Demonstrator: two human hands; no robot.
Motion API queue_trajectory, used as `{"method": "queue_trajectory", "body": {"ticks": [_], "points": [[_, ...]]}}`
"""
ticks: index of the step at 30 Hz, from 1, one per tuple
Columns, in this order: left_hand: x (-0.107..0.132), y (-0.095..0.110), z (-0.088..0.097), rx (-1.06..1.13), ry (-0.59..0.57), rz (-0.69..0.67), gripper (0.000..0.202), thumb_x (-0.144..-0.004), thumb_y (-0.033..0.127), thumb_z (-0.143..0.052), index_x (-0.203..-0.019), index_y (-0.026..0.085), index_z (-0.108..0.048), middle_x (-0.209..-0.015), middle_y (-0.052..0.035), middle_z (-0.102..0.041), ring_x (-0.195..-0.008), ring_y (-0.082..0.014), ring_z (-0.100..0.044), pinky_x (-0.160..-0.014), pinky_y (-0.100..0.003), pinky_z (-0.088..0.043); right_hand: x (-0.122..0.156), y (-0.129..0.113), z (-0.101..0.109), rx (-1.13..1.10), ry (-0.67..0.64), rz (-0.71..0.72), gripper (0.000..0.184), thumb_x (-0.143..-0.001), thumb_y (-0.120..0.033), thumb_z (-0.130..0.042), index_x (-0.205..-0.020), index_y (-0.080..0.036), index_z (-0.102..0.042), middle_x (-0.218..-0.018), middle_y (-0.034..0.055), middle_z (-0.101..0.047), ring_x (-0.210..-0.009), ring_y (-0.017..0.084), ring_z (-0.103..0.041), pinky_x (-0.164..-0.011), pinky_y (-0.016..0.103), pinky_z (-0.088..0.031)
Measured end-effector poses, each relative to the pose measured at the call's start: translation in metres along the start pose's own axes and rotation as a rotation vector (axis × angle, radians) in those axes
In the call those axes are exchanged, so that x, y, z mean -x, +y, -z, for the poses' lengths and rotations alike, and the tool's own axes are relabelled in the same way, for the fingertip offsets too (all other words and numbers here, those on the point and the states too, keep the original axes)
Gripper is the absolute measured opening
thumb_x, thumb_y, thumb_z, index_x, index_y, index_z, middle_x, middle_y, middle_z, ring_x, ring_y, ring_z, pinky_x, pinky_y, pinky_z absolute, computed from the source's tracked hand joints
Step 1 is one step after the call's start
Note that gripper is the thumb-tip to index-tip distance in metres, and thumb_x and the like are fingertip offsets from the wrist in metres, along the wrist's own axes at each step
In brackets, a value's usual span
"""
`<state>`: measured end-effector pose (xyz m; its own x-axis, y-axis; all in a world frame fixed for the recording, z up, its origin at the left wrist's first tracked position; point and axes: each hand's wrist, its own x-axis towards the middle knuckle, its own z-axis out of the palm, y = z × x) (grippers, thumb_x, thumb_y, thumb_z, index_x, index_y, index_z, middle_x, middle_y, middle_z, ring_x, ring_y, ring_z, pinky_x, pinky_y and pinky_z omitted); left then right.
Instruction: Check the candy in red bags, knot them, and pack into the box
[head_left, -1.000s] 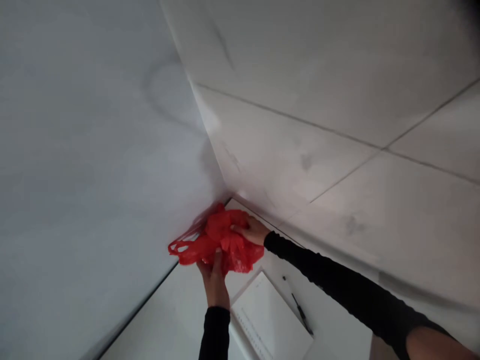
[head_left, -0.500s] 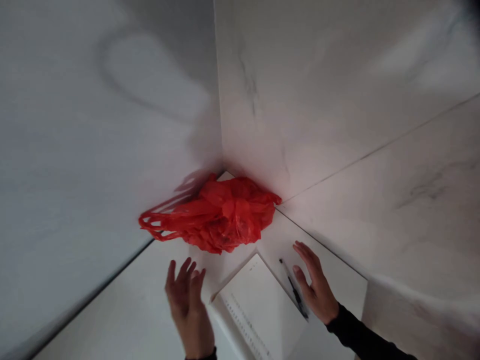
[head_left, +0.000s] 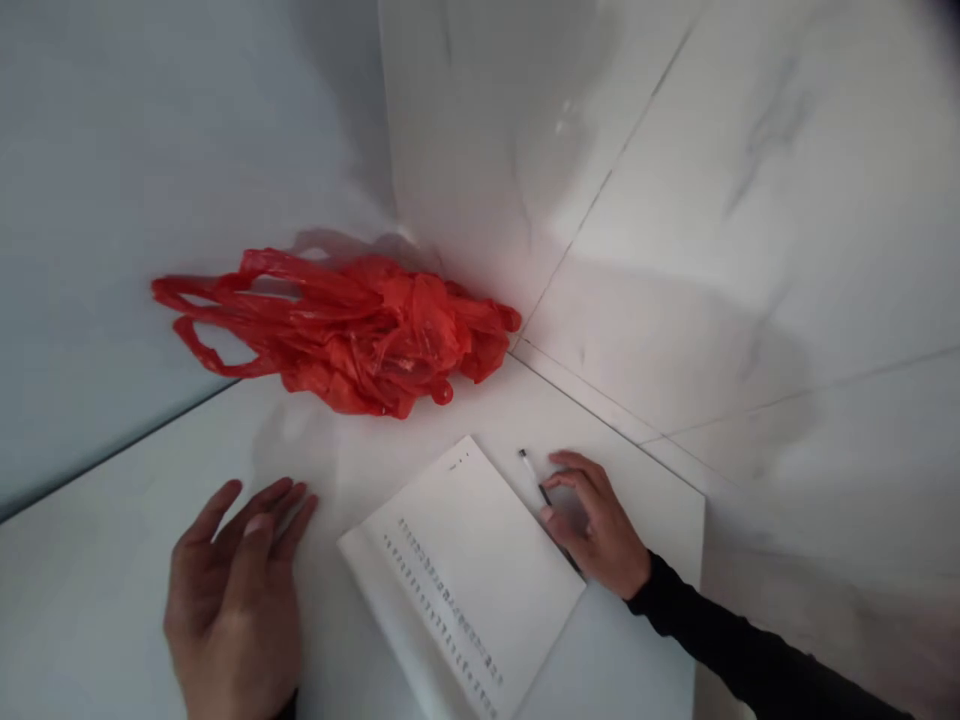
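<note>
A black-and-white pen (head_left: 530, 467) lies along the right edge of a white printed booklet (head_left: 495, 520) on the white tabletop. Over the pen, my right hand (head_left: 600, 530) has its fingers bent and a gap between thumb and index finger; both tips are at the pen, though I cannot tell whether they touch it. Part of the pen is hidden behind the hand. Left of the booklet, my left hand (head_left: 240, 600) is open above the table, fingers apart and nothing in it.
A crumpled red plastic bag (head_left: 405, 330) sits in the back corner, its handles stretching left against the grey wall (head_left: 112, 180). A marbled wall (head_left: 660, 230) borders the table (head_left: 645, 480) on the right. The table's right edge ends near my right forearm.
My right hand has come down to the pen, its fingers bending around it. My left hand has moved left, away from the booklet. The camera view has shifted and tilted downward.
</note>
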<state>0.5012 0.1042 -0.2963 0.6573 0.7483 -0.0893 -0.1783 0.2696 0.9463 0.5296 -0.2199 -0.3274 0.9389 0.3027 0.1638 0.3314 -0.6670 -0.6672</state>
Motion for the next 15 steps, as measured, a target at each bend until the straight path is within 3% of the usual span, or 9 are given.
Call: {"method": "queue_trajectory", "body": {"ticks": [3, 6, 10, 13, 15], "points": [[0.010, 0.001, 0.005, 0.038, 0.001, -0.003, 0.036, -0.078, 0.024, -0.079, -0.113, 0.019, -0.070, -0.095, -0.0054, -0.076, -0.103, -0.0244, -0.071, -0.116, -0.057, -0.043, 0.002, 0.006, 0.001, -0.061, 0.044, 0.023, 0.021, -0.097, -0.037, -0.061, -0.115, -0.028, -0.060, -0.138, 0.0092, -0.054, -0.136, 0.026, -0.046, -0.114, 0.049, -0.043], [0.050, 0.012, 0.018, 0.037, 0.035, 0.012, 0.032, -0.077, 0.027, -0.079, -0.106, 0.019, -0.072, -0.094, -0.0050, -0.075, -0.098, -0.0215, -0.071, -0.114, -0.054, -0.045, 0.004, 0.013, 0.003, -0.148, 0.105, 0.078, 0.022, -0.098, -0.039, -0.057, -0.115, -0.026, -0.060, -0.132, 0.0104, -0.057, -0.133, 0.025, -0.049, -0.114, 0.048, -0.043], [0.161, 0.027, 0.055, -0.013, 0.126, 0.034, 0.041, -0.077, 0.043, -0.080, -0.112, 0.023, -0.072, -0.104, -0.0054, -0.076, -0.104, -0.0223, -0.070, -0.103, -0.045, -0.054, 0.012, 0.015, 0.005, -0.229, 0.161, 0.148, 0.022, -0.098, -0.039, -0.054, -0.112, -0.022, -0.061, -0.124, 0.0123, -0.062, -0.125, 0.028, -0.054, -0.109, 0.051, -0.046], [0.254, 0.020, 0.088, -0.075, 0.243, 0.070, 0.053, -0.071, 0.053, -0.084, -0.115, 0.024, -0.072, -0.106, -0.0047, -0.078, -0.101, -0.0225, -0.072, -0.094, -0.037, -0.059, 0.026, 0.016, 0.006, -0.266, 0.185, 0.190, 0.023, -0.098, -0.039, -0.052, -0.110, -0.021, -0.061, -0.118, 0.0131, -0.064, -0.119, 0.029, -0.056, -0.105, 0.053, -0.048], [0.301, 0.011, 0.105, -0.135, 0.284, 0.111, 0.059, -0.059, 0.053, -0.092, -0.106, 0.020, -0.075, -0.095, -0.0063, -0.079, -0.093, -0.0240, -0.074, -0.087, -0.034, -0.061, 0.037, 0.019, 0.006, -0.278, 0.192, 0.222, 0.024, -0.099, -0.038, -0.052, -0.111, -0.020, -0.062, -0.117, 0.0127, -0.064, -0.118, 0.029, -0.057, -0.106, 0.054, -0.047]]}}
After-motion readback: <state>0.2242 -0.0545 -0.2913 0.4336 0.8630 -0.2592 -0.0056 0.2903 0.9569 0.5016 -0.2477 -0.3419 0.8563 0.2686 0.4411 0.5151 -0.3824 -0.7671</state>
